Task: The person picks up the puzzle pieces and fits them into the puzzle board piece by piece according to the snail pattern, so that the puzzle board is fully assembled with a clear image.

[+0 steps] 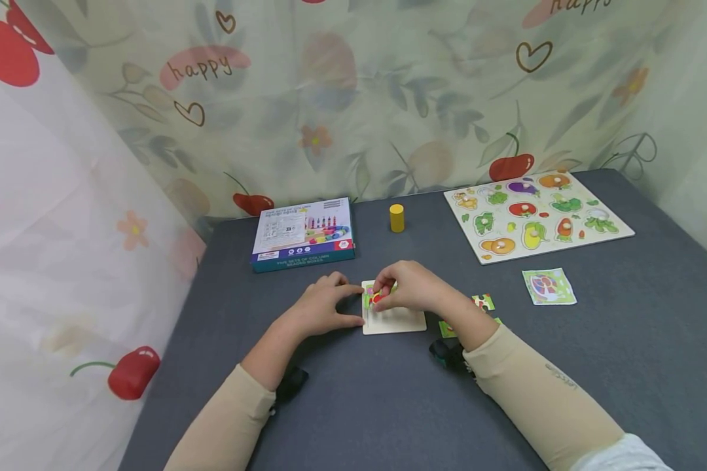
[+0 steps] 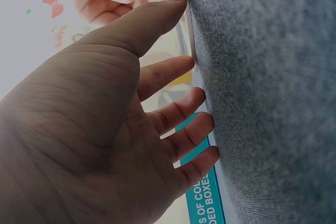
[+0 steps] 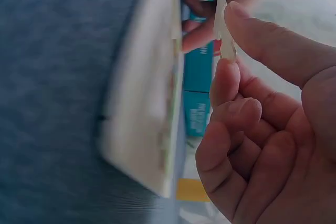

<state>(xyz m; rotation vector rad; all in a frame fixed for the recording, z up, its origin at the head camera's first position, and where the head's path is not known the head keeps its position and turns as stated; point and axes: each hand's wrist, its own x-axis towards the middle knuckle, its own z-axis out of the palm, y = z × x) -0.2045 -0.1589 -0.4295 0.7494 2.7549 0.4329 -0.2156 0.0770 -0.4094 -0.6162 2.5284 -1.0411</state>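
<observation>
Puzzle piece (image 3: 222,22) pinched between thumb and fingers of the right grip (image 1: 412,286), just over the pale puzzle tray (image 1: 395,322) on the table (image 1: 353,405). Left grip (image 1: 321,304) with fingers extended, thumb and index fingertip touching the tray's left edge. Right of the tray, by the right forearm (image 1: 474,325), loose jigsaw pieces (image 1: 483,301); farther back, a yellow cylinder (image 1: 397,219) between a cardboard box (image 1: 302,256) and a vegetable puzzle board (image 1: 501,212).

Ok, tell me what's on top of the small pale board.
In the head view, the board shows green and pink colouring at upper left; its lower part looks plain. The right hand, pinching a red piece, hides whatever lies at upper right.
</observation>
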